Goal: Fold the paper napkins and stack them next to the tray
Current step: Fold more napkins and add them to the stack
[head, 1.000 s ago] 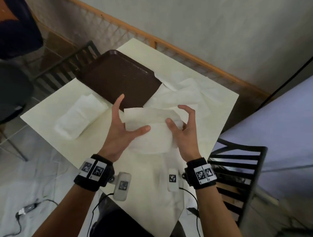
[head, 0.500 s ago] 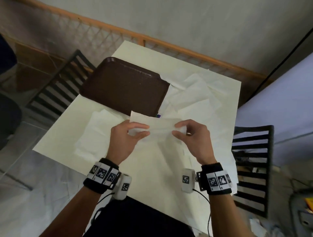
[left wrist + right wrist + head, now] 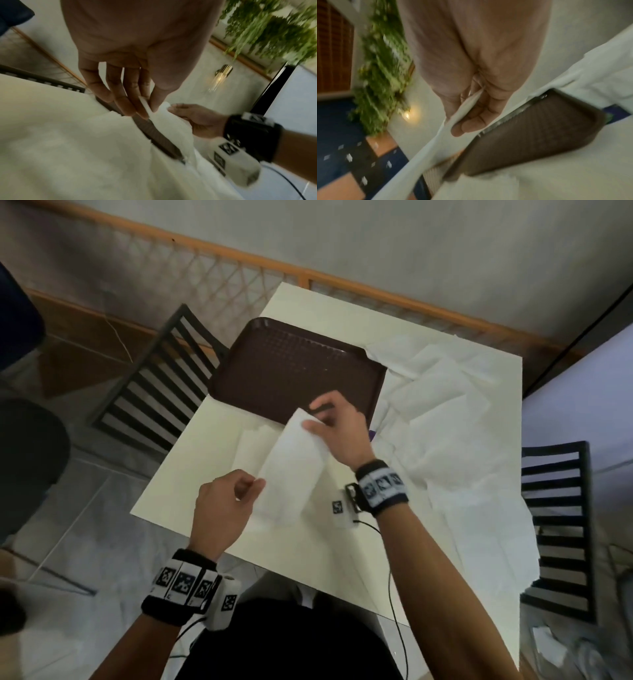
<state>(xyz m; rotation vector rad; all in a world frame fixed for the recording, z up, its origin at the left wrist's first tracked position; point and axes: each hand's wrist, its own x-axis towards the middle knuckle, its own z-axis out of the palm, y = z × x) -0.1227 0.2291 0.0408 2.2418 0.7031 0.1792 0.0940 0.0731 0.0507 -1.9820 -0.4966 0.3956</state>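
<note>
We see bare table left of the folded stack; the tray blocks beyond, loose napkins crowd the right

No words, brand names or numbers can be read anywhere. The only sign-like marks are the black-and-white square code patterns on the left wristband at the lower left of the head view and on the right wristband at centre right (patterns only, no letters). The same kind of square mark sits on each small white camera box, the left box and the right box.
</note>
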